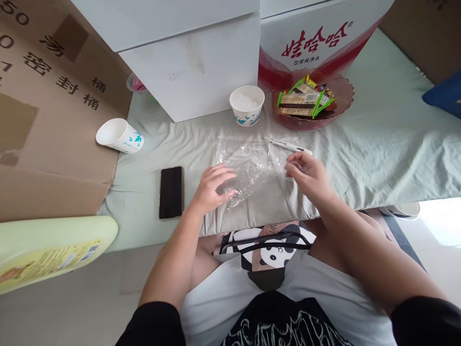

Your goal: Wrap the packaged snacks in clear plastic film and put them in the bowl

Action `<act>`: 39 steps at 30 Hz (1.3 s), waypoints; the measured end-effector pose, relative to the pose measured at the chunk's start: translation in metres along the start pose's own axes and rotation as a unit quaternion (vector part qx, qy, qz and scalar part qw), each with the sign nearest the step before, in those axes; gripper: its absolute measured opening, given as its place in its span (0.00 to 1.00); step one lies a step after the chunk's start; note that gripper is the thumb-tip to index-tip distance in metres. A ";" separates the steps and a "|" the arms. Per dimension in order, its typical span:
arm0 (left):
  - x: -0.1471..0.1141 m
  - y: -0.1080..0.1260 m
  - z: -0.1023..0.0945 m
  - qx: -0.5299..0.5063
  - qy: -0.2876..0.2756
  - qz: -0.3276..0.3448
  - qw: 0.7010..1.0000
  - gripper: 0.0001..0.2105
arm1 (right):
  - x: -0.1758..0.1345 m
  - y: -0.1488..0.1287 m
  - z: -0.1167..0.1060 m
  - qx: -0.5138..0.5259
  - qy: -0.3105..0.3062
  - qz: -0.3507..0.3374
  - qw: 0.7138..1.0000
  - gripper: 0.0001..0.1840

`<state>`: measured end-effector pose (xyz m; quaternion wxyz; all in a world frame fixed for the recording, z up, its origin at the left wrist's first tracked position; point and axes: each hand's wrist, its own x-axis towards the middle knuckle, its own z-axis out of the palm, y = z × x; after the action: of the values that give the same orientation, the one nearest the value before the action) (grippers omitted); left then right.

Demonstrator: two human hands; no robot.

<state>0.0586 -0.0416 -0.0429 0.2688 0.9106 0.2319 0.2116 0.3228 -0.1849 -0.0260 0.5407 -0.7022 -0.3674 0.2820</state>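
A crinkled clear plastic bag (248, 168) lies spread on the cloth in front of me. My left hand (212, 187) rests at its left side, fingers apart and thumb touching the plastic. At the bag's right edge, my right hand (308, 173) has its fingers curled in, with plastic pinched between thumb and fingertips. A white pen (288, 145) lies just beyond the right hand, partly against the bag. Left of my left hand is a dark-screened phone (171, 192), lying flat.
Behind the bag stand a paper cup (247, 106) with whitish contents and a pink glass bowl (342, 101) of wrapped snacks. Another paper cup (120, 136) lies tipped at left. White boxes (201, 67), a cardboard box (57, 115) and a pale green bottle (61, 245) border the cloth-covered table (389, 144).
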 end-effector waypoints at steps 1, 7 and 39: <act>0.000 0.000 0.003 0.010 -0.008 0.000 1.000 0.16 | 0.000 0.002 0.001 -0.001 -0.008 0.002 1.000 0.10; 0.003 -0.002 0.004 -0.049 0.093 -0.040 0.994 0.21 | -0.001 0.012 0.006 -0.008 0.005 -0.047 0.999 0.20; 0.018 -0.003 -0.018 0.011 0.198 -0.355 0.914 0.20 | 0.012 0.012 0.011 -0.095 0.037 0.036 0.994 0.17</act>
<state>0.0632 -0.0226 -0.0255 0.2647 0.7108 0.5903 0.2760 0.3236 -0.1707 -0.0401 0.4743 -0.7732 -0.3464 0.2390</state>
